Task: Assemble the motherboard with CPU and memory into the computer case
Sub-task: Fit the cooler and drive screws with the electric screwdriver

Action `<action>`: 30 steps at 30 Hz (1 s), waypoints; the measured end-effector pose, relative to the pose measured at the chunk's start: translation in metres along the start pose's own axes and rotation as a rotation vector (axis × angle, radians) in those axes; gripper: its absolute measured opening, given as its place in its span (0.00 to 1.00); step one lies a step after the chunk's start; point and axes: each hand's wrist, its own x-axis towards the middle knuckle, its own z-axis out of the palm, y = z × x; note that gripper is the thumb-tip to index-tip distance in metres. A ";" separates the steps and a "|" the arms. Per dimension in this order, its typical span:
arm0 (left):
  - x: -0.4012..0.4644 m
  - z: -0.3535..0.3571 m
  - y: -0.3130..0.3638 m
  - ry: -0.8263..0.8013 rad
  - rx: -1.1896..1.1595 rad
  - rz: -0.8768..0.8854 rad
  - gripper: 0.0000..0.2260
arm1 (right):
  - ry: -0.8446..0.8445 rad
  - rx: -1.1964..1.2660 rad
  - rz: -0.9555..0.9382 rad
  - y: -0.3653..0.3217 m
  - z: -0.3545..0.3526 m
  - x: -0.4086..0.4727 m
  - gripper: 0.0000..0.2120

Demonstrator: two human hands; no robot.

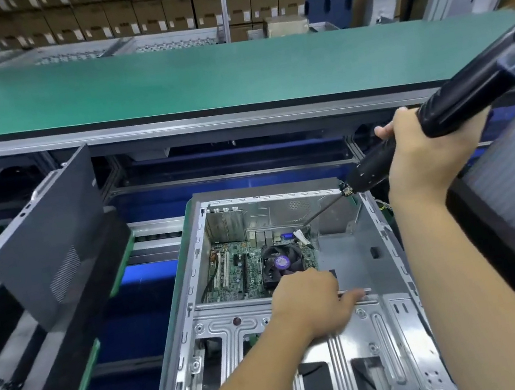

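Grey steel computer case (383, 313) lies open on its side on the line in front of me, green motherboard (245, 274) already sitting down in its far-left section, flat against the case floor. CPU cooler fan (281, 262) with a purple centre sticker sits on the board's right part. Memory sticks: can't make them out from here.

My left hand (310, 304) rests on the case's metal cross-bar just this side of the cooler, fingers relaxed and spread toward the right, gripping nothing. My right hand (424, 148) is clenched round a black electric screwdriver (458, 105), held up above the case's far-right corner. Its long bit (322, 209) slants down and left into the case, tip near the board's far-right corner; whether it touches a screw I can't tell.

Dark grey side panel (50, 237) leans tilted to the left of the case. Green conveyor belt (197, 76) runs across behind, with stacked cardboard boxes (132, 9) beyond it.
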 end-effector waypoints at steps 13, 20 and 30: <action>0.060 -0.015 -0.009 0.345 -0.876 -0.189 0.02 | -0.047 -0.104 0.146 0.069 -0.011 -0.002 0.13; 0.081 -0.003 -0.007 0.448 -0.994 -0.151 0.12 | -0.162 -0.130 0.183 0.099 -0.016 -0.010 0.11; 0.080 -0.002 -0.012 0.311 -1.139 -0.288 0.08 | -0.209 -0.093 0.218 0.106 -0.022 -0.010 0.11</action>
